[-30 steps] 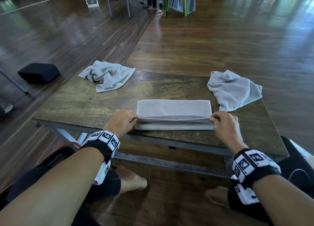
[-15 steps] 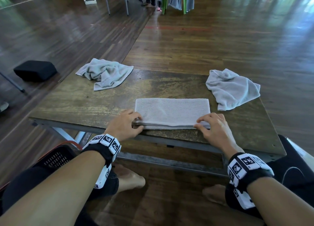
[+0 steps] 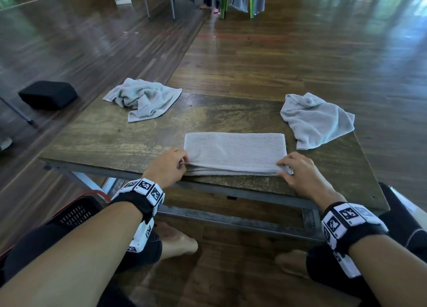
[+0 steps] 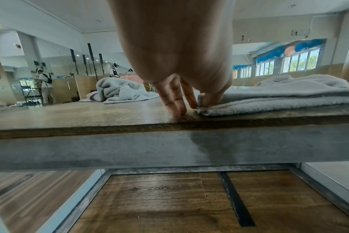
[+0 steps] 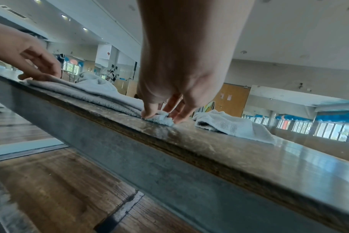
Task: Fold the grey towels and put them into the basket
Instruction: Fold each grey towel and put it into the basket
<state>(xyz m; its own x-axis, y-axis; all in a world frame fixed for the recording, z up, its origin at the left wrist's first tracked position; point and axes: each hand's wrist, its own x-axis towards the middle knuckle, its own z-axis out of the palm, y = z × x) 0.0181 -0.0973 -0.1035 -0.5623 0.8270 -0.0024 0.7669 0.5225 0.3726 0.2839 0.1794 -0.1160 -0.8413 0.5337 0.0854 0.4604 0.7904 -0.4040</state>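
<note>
A grey towel (image 3: pixel 234 153), folded into a long strip, lies at the near edge of the wooden table (image 3: pixel 115 140). My left hand (image 3: pixel 183 164) pinches its near left corner; in the left wrist view thumb and forefinger (image 4: pixel 208 100) close on the layered edge while the other fingers touch the table. My right hand (image 3: pixel 283 168) pinches the near right corner (image 5: pixel 159 117) between thumb and fingers. Two crumpled grey towels lie farther back, one at the far left (image 3: pixel 143 98) and one at the right (image 3: pixel 316 119). A black basket (image 3: pixel 76 212) with a red rim sits on the floor by my left knee.
The table has a metal frame (image 3: pixel 231 221) and stands low over a wooden floor. My knees and bare feet are under its near edge. A black cushion (image 3: pixel 47 95) lies on the floor to the left. Chairs and hanging cloth stand far behind.
The towel's upper layer, held slightly raised a second ago, now lies flat on the lower one. My right hand slid inward along the edge, then back out to the corner.
</note>
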